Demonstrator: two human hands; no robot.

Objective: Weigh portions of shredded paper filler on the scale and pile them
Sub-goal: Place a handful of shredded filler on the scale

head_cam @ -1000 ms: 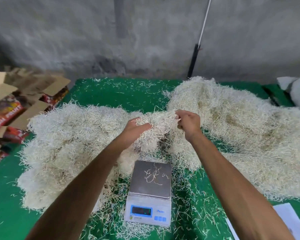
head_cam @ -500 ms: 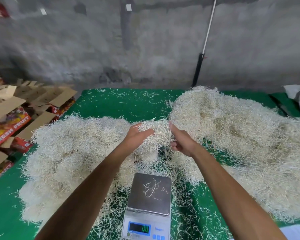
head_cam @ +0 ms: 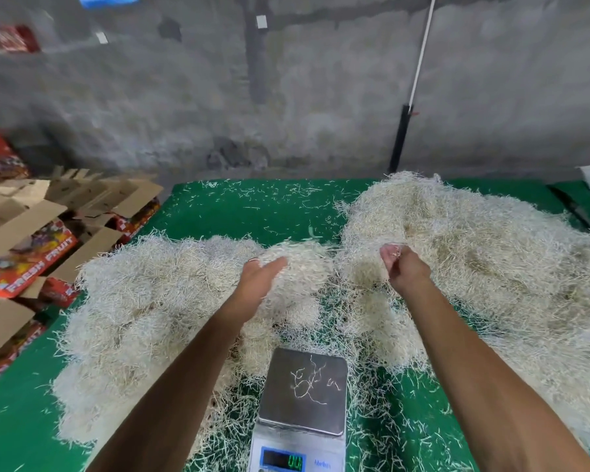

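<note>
The left hand point(head_cam: 261, 279) presses a clump of shredded paper point(head_cam: 300, 264) with straight fingers; the right hand point(head_cam: 404, 267) has curled fingers pinching some strands, beyond the scale point(head_cam: 304, 393).

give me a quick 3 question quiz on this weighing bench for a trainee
1. True or false: a full portion of filler sits on the scale platform.
2. Which hand cups the loose clump of filler above the table? A) left hand B) right hand C) neither
3. Fill in: the larger heap of shredded paper lies on the person's ____ side.

Key
1. False: only a few stray strands lie on the platform.
2. A: the left hand holds it from the side, fingers fairly straight; the right hand pinches strands at the big heap's edge.
3. Right.
</note>
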